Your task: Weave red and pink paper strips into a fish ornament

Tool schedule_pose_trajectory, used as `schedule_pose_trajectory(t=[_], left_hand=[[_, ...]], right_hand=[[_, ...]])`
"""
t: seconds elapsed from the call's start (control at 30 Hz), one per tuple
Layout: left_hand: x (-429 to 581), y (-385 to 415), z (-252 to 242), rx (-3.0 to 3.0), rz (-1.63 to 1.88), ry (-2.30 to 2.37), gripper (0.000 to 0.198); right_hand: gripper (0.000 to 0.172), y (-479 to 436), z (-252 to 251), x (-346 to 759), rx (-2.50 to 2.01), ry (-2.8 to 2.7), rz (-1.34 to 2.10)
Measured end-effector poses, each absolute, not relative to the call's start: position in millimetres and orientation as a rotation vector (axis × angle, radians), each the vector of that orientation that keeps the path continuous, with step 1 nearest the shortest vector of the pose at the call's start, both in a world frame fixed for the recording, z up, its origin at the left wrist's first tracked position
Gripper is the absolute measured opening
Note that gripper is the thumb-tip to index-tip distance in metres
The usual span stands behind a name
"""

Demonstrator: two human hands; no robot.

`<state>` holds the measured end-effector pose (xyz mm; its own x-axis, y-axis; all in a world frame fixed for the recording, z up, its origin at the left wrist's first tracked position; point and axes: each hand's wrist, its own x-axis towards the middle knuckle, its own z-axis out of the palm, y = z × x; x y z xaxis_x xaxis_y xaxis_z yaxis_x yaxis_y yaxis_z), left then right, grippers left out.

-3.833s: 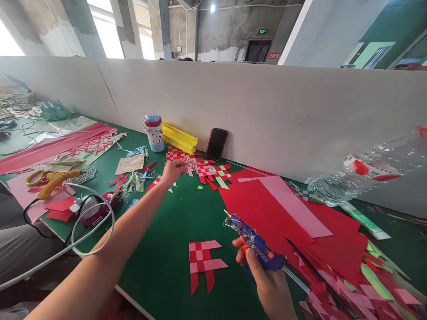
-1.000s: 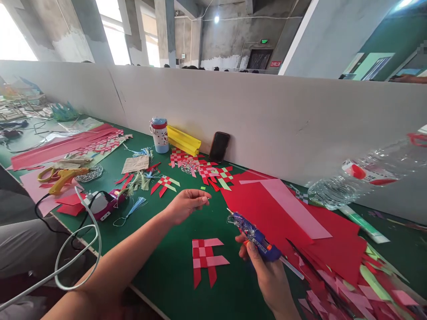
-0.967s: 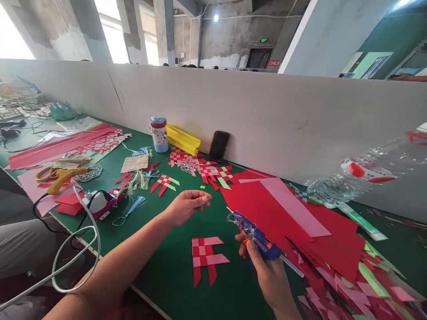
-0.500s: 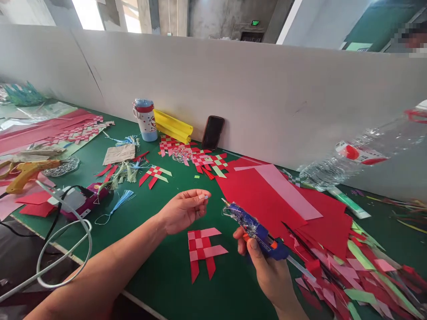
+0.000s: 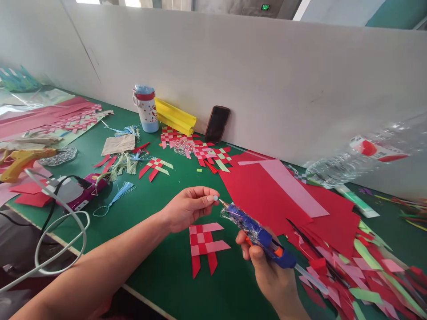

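My left hand (image 5: 191,208) pinches a small pale round piece (image 5: 215,198) between thumb and forefinger. In my right hand (image 5: 267,262) is a blue glue gun (image 5: 255,231) with an orange trigger; its metal tip is right at the round piece. A clear glue stick (image 5: 312,278) sticks out of the gun's rear. Below my hands, a woven red and pink paper fish (image 5: 202,243) lies flat on the green table (image 5: 160,275).
Red paper sheets (image 5: 267,195) and a heap of scraps (image 5: 360,271) lie at right, beside a plastic bottle (image 5: 367,153). Behind stand a cup (image 5: 147,109) and a phone (image 5: 217,124). At left are tassels (image 5: 122,193), a yellow glue gun (image 5: 25,162) and a looped white cable (image 5: 85,231).
The glue gun's tip and the small round piece have come together; they were apart before. The camera view has tilted down slightly.
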<state>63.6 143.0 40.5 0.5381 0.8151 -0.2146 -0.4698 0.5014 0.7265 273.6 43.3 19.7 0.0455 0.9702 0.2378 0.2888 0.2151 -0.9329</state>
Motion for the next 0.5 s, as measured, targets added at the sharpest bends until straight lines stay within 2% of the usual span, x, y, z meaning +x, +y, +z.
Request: schedule_pose_trajectory(t=[0.5], left_hand=[[64.6, 142.6, 38.0, 0.721, 0.827, 0.614, 0.025]], right_hand=[[0.029, 46.5, 19.5, 275.1, -1.315, -1.486, 0.714]])
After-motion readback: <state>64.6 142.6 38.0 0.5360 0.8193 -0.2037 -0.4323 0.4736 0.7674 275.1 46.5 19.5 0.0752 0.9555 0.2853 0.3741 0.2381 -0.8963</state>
